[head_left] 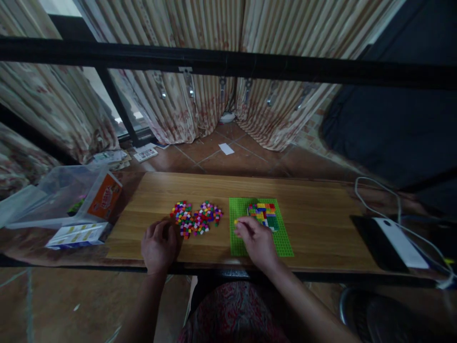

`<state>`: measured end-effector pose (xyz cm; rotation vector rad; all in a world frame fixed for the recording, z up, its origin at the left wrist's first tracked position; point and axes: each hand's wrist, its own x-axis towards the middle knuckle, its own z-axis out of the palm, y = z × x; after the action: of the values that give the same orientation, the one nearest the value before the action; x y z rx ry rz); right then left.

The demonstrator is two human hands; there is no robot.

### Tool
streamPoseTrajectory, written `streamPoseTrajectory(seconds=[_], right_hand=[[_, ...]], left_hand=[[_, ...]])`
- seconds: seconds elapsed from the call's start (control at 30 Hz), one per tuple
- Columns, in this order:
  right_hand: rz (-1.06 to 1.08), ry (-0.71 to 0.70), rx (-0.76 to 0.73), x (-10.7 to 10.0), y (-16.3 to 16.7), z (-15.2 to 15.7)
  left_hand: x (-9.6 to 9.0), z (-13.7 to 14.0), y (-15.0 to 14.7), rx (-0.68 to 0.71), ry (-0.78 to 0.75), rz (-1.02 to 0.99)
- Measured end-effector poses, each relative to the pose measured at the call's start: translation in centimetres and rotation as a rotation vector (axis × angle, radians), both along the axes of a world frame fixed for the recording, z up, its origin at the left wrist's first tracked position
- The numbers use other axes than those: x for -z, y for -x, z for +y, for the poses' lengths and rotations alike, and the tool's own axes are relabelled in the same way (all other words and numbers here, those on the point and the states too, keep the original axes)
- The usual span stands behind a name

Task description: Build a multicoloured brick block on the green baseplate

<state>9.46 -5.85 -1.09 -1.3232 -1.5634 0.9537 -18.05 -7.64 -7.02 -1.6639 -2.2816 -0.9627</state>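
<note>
My right hand [257, 239] is over the left half of a green studded baseplate [285, 247]. Its thumb and forefinger pinch a small yellow building brick [236, 222]. Just beyond that hand, a multicoloured patch of joined bricks [267, 209] sits on the baseplate, partly covered by the hand. A loose pile of tiny coloured bricks [196, 221] lies on the wooden board, left of the baseplate. My left hand [159, 243] rests on the board at the pile's near left side, fingers curled down and closed. Whatever may be under those fingers is hidden.
The wooden board [321, 214] ends close to my body. On the left stand a clear plastic bin [60, 190] with an orange label and a white-blue box [78, 235]. A black-and-white device [400, 243] and white cable [385, 180] lie right. A dark rail [228, 62] crosses ahead.
</note>
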Motion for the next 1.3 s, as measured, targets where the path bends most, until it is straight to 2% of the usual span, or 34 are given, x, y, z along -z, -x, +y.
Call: streamPoseTrajectory(seconds=[0.17, 0.3, 0.47, 0.63, 0.93, 1.3], right_hand=[[0.122, 0.046, 0.282, -0.4, -6.5, 0.4], [-0.077, 0.01, 0.348, -0.4, -9.6, 1.8], [-0.427, -0.085, 0.346, -0.6, -9.3, 3.4], [-0.568, -0.122, 0.346, -0.3, -8.4, 3.9], [-0.429, -0.094, 0.322, 0.2, -8.7, 4.1], [-0.286, -0.032, 0.399, 1.2, -9.4, 4.4]], left_hand=[[-0.2, 0.0, -0.1, -0.015, 0.002, 0.004], [-0.1, 0.1, 0.0, -0.017, 0.012, 0.031], [0.0, 0.2, 0.1, -0.012, 0.009, 0.052], [-0.2, 0.2, -0.1, -0.025, 0.009, 0.043], [-0.3, 0.0, -0.2, -0.021, 0.015, 0.016], [-0.1, 0.1, -0.2, -0.022, 0.024, 0.0]])
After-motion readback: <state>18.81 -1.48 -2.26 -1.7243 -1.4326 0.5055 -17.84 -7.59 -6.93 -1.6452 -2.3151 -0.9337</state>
